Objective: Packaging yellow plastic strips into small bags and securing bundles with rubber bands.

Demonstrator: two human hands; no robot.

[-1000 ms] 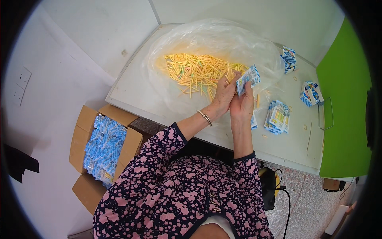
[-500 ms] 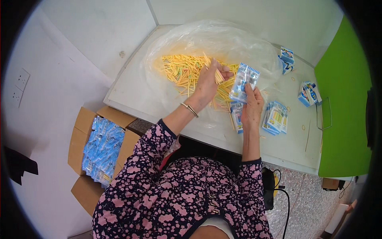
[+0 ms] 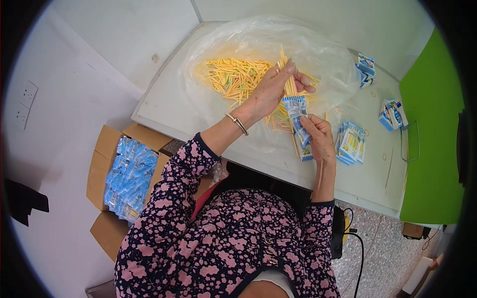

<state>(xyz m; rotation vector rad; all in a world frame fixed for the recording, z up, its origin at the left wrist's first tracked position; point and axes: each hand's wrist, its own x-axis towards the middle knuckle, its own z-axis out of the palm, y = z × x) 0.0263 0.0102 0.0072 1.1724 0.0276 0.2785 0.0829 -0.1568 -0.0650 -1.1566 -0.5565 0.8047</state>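
Observation:
My left hand [image 3: 279,85] is closed around a small bundle of thin yellow and pale pink sticks [image 3: 289,87], whose tips point up and away. Their lower ends meet the top of a blue-and-white striped packet [image 3: 296,113]; whether they are inside it I cannot tell. Fingers and thumb of my right hand [image 3: 319,135] grip that packet by its lower part. Beneath it, partly covered, another striped packet [image 3: 306,152] lies on the table. Behind my hands a loose pile of yellow sticks [image 3: 237,77] rests on a clear plastic bag [image 3: 198,99].
A stack of filled packets [image 3: 351,142] lies right of my right hand. Farther right are more packets [image 3: 365,69], a small blue-and-white box [image 3: 392,115] and a green panel [image 3: 430,134]. An open cardboard box [image 3: 102,164] full of packets stands beside the table at left.
My left hand has carried the sticks rightward to the packet's top. The packet has come down and left a little, and now stands more upright below the sticks.

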